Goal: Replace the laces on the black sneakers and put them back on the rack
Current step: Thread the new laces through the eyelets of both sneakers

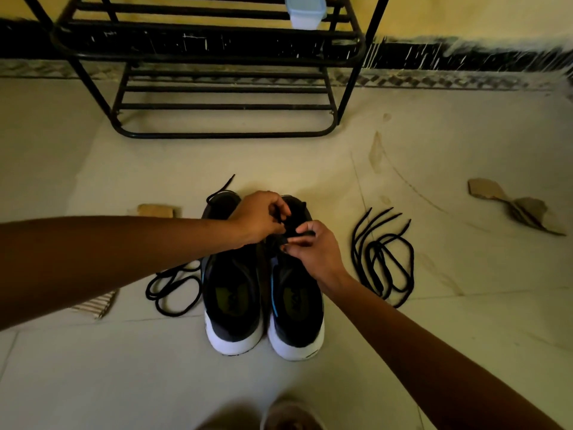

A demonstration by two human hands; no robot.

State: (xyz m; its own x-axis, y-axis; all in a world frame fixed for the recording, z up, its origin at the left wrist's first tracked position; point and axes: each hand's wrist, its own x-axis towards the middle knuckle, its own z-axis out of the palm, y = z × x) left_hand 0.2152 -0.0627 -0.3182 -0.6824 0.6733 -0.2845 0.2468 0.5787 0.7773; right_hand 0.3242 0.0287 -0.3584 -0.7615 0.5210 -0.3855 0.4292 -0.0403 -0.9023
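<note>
While the sneakers (pixel 232 305) stand paired on the floor (pixel 310 169), the left hand (pixel 259 217) and right hand (pixel 311 248) meet over the right one, each pinching its lace (pixel 305 233).

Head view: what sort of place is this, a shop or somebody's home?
Likely a home, perhaps a hallway: a black shoe rack stands against a painted wall, black sneakers sit on the tiled floor, and loose laces lie beside them.

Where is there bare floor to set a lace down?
Bare floor lies between the rack and the sneakers, and on the near side of their heels. Crowded: coiled laces on their right, another lace opposite, left hand and right hand above.
</note>
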